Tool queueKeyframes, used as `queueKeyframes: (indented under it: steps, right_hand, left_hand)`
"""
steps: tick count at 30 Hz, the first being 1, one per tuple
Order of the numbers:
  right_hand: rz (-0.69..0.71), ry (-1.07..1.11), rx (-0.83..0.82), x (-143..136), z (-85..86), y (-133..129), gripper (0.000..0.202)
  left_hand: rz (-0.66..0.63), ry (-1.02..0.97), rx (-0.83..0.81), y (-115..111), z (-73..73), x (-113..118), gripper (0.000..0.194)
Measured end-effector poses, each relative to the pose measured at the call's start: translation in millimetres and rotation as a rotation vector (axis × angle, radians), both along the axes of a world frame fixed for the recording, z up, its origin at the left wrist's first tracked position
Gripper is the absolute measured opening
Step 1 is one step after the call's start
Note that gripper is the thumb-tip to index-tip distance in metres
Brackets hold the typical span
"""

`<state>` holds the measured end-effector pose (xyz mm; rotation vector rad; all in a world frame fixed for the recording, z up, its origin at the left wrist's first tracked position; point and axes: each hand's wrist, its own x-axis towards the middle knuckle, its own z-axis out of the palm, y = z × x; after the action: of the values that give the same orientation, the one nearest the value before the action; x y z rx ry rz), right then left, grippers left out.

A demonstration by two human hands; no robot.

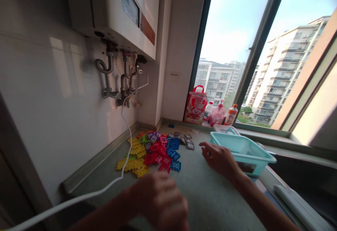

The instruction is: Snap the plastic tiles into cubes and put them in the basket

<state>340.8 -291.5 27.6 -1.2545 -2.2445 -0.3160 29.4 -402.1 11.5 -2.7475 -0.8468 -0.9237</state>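
Note:
Plastic interlocking building pieces with window-like cut-outs lie in a pile sorted by colour on the counter. Among them are yellow pieces, red pieces, blue pieces and a few purple and green ones. Grey-white pieces sit at the pile's right end. Just right of these, my right hand hovers with its fingers apart and nothing visible in them. My left hand, blurred, is curled in front of the pile; whatever its fingers may hold is hidden.
A turquoise plastic basket stands right of my right hand, beside a dark sink. A white cable runs across the left side over the yellow pieces. Bottles and a red bag stand by the window. A water heater hangs above.

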Motion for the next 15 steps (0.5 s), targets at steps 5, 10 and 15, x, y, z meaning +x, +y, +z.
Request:
queueKeyframes:
  steps: [5,10,15]
  right_hand:
    - [0.191,-0.016,-0.138,-45,-62.5,-15,0.040]
    - [0.243,0.007,-0.206,-40,-81.1,-15,0.041]
    - [0.261,0.039,-0.226,-41,-77.3,-18,0.039]
  left_hand:
    - [0.477,0.046,-0.043,118,23.1,-42,0.026]
    - [0.751,-0.075,-0.146,175,-12.3,-101,0.037]
    - [0.793,-0.061,-0.204,175,-34.1,-109,0.053]
